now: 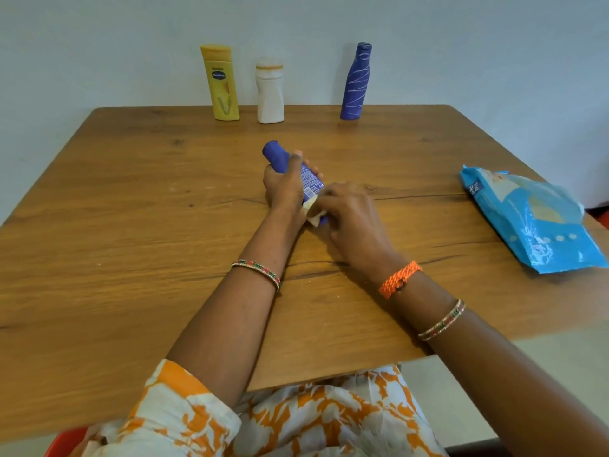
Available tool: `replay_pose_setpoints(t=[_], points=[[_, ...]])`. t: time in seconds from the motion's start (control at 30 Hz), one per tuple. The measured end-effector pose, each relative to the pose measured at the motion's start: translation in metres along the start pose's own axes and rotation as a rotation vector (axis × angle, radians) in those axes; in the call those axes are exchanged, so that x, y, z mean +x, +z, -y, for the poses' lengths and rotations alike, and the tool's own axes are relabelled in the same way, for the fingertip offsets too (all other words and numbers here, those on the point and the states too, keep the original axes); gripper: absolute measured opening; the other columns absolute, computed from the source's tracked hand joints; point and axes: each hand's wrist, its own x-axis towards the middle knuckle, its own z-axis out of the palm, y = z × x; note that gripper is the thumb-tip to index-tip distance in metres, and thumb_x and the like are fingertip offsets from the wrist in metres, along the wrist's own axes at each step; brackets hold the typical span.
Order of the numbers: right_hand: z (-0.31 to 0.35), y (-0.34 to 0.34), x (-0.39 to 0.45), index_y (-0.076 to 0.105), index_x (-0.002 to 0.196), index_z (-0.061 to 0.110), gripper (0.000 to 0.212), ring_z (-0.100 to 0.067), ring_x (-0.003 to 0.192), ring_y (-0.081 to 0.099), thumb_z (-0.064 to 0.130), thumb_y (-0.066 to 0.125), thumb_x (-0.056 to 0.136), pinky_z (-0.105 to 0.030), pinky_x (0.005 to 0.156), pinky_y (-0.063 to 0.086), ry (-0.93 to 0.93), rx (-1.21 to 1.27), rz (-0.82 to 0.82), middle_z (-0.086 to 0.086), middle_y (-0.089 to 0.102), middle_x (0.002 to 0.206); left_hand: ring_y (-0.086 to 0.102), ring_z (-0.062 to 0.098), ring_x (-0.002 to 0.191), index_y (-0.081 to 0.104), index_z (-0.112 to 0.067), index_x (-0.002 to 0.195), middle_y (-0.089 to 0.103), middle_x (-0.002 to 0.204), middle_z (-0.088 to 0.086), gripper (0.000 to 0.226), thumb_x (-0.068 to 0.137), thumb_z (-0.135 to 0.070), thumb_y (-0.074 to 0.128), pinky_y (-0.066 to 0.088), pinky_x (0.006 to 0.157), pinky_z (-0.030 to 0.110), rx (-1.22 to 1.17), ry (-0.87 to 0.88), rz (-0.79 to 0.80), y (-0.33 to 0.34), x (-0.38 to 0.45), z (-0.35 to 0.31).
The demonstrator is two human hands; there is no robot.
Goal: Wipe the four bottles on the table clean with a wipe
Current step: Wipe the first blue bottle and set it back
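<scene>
My left hand (284, 186) grips a blue bottle (278, 156) tilted over the middle of the wooden table (131, 225), cap pointing away from me. My right hand (352, 216) pinches a white wipe (314, 216) against the bottle's lower end. At the far edge stand three more bottles: a yellow bottle (221, 82), a white bottle (270, 92) and a tall blue bottle (357, 82), all upright and apart from my hands.
A blue pack of wipes (530, 219) lies on the table at the right, near its edge. A pale wall stands right behind the row of bottles. My lap in orange-and-white cloth is under the near edge.
</scene>
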Motion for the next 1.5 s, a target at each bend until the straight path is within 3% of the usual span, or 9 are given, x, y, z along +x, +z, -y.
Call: replay_pose_setpoints(t=[0.17, 0.33, 0.53, 0.7, 0.9, 1.17, 1.23, 1.33, 1.5], points=[[-0.012, -0.016, -0.005, 0.073, 0.081, 0.015, 0.011, -0.019, 0.087, 0.057, 0.013, 0.066, 0.073, -0.029, 0.074, 0.044, -0.049, 0.112, 0.019, 0.000, 0.065, 0.090, 0.056, 0.024, 0.046, 0.046, -0.002, 0.096, 0.055, 0.062, 0.014, 0.018, 0.091, -0.012, 0.060, 0.051, 0.049, 0.031, -0.057, -0.066, 0.016, 0.004, -0.002, 0.001], [-0.014, -0.020, 0.003, 0.069, 0.095, 0.015, 0.029, -0.017, 0.095, 0.057, -0.008, 0.062, 0.079, -0.036, 0.077, 0.051, 0.107, 0.195, -0.158, -0.003, 0.061, 0.100, 0.058, 0.026, 0.055, 0.045, -0.006, 0.104, 0.055, 0.066, 0.012, 0.025, 0.089, -0.018, 0.061, 0.053, 0.053, 0.034, -0.303, -0.236, -0.029, 0.000, 0.002, -0.008], [0.004, -0.020, -0.011, 0.067, 0.095, 0.008, 0.024, -0.016, 0.097, 0.053, 0.023, 0.053, 0.083, -0.025, 0.080, 0.045, -0.263, 0.013, -0.022, -0.008, 0.061, 0.100, 0.059, 0.018, 0.046, 0.050, -0.005, 0.075, 0.057, 0.057, 0.006, 0.023, 0.091, -0.022, 0.053, 0.053, 0.050, 0.025, -0.468, -0.326, 0.013, 0.001, -0.010, -0.024], [0.003, -0.020, -0.002, 0.064, 0.082, 0.011, 0.028, -0.009, 0.083, 0.060, -0.015, 0.058, 0.075, -0.024, 0.069, 0.049, 0.146, 0.435, -0.351, -0.001, 0.062, 0.087, 0.063, 0.018, 0.060, 0.050, -0.009, 0.073, 0.062, 0.068, 0.005, 0.021, 0.088, -0.024, 0.052, 0.054, 0.063, 0.027, -0.441, -0.294, 0.186, -0.003, -0.017, -0.030], [0.021, -0.019, -0.002, 0.063, 0.084, 0.016, 0.026, -0.009, 0.087, 0.063, -0.010, 0.060, 0.083, -0.021, 0.076, 0.050, 0.294, 0.875, -0.249, 0.000, 0.065, 0.090, 0.065, 0.027, 0.070, 0.054, -0.006, 0.078, 0.068, 0.079, 0.011, 0.034, 0.088, -0.035, 0.040, 0.050, 0.071, 0.033, -0.337, -0.227, 0.371, -0.009, -0.018, -0.030], [0.024, -0.016, 0.011, 0.064, 0.086, 0.007, 0.028, -0.010, 0.085, 0.059, -0.017, 0.055, 0.075, -0.012, 0.072, 0.041, 0.089, 0.369, -0.304, -0.005, 0.063, 0.093, 0.063, 0.015, 0.057, 0.071, -0.006, 0.084, 0.065, 0.070, 0.007, 0.081, 0.097, -0.060, 0.011, 0.053, 0.056, 0.023, -0.183, -0.326, 0.532, -0.001, -0.022, -0.023], [0.014, -0.019, 0.019, 0.064, 0.089, 0.008, 0.028, -0.016, 0.089, 0.057, -0.015, 0.054, 0.077, -0.018, 0.075, 0.044, 0.114, 0.263, -0.320, -0.005, 0.061, 0.096, 0.063, 0.015, 0.055, 0.071, -0.010, 0.073, 0.064, 0.062, 0.006, 0.076, 0.097, -0.059, 0.019, 0.053, 0.057, 0.024, -0.084, -0.372, 0.492, 0.003, -0.025, -0.020], [0.000, -0.025, 0.028, 0.064, 0.093, 0.009, 0.022, -0.021, 0.087, 0.056, -0.009, 0.059, 0.080, -0.030, 0.073, 0.049, 0.094, 0.123, -0.292, -0.006, 0.059, 0.096, 0.063, 0.015, 0.059, 0.059, -0.011, 0.087, 0.065, 0.067, 0.005, 0.054, 0.098, -0.055, 0.030, 0.054, 0.059, 0.025, -0.001, -0.451, 0.508, 0.004, -0.030, -0.019], [-0.004, -0.027, 0.034, 0.065, 0.089, 0.006, 0.017, -0.026, 0.081, 0.055, -0.007, 0.062, 0.079, -0.043, 0.065, 0.049, -0.033, -0.043, -0.213, -0.011, 0.059, 0.092, 0.066, 0.019, 0.068, 0.061, -0.011, 0.096, 0.067, 0.078, 0.008, 0.068, 0.093, -0.066, 0.021, 0.054, 0.065, 0.029, -0.023, -0.439, 0.495, -0.001, -0.027, -0.024]])
